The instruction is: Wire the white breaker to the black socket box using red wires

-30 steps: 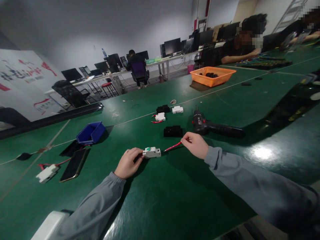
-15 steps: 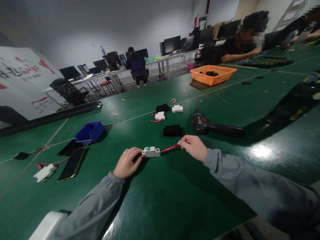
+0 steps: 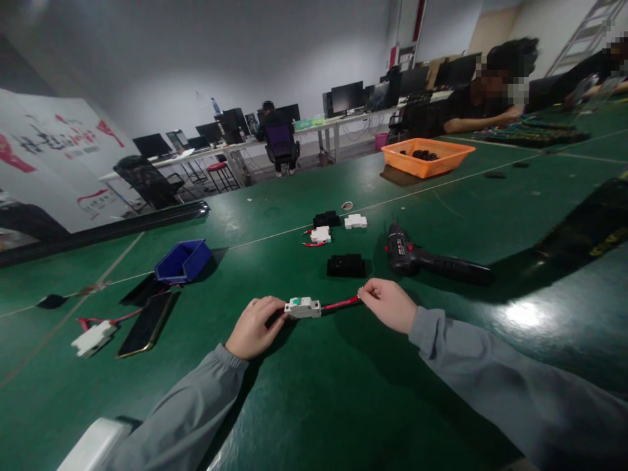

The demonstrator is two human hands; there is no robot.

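A white circuit breaker (image 3: pixel 304 307) with a green switch lies on the green table in front of me. My left hand (image 3: pixel 258 325) grips its left end between thumb and fingers. From the breaker's right end runs a short red wire (image 3: pixel 342 304), its far tip pinched by my right hand (image 3: pixel 389 303). Just beyond my hands lies a black block (image 3: pixel 346 265). Farther back are a second white breaker with red wires (image 3: pixel 320 235), a plain white breaker (image 3: pixel 356 222) and another black piece (image 3: pixel 326 218).
A black power screwdriver (image 3: pixel 432 258) lies to the right. On the left are a blue bin (image 3: pixel 182 260), a phone (image 3: pixel 147 325) and a wired white breaker (image 3: pixel 94 338). An orange basket (image 3: pixel 426 159) holds black parts. A co-worker (image 3: pixel 490 98) sits at the far right.
The whole view has shifted slightly, so things appear a little to the right and lower. Both hands keep their hold on the breaker and the red wire.
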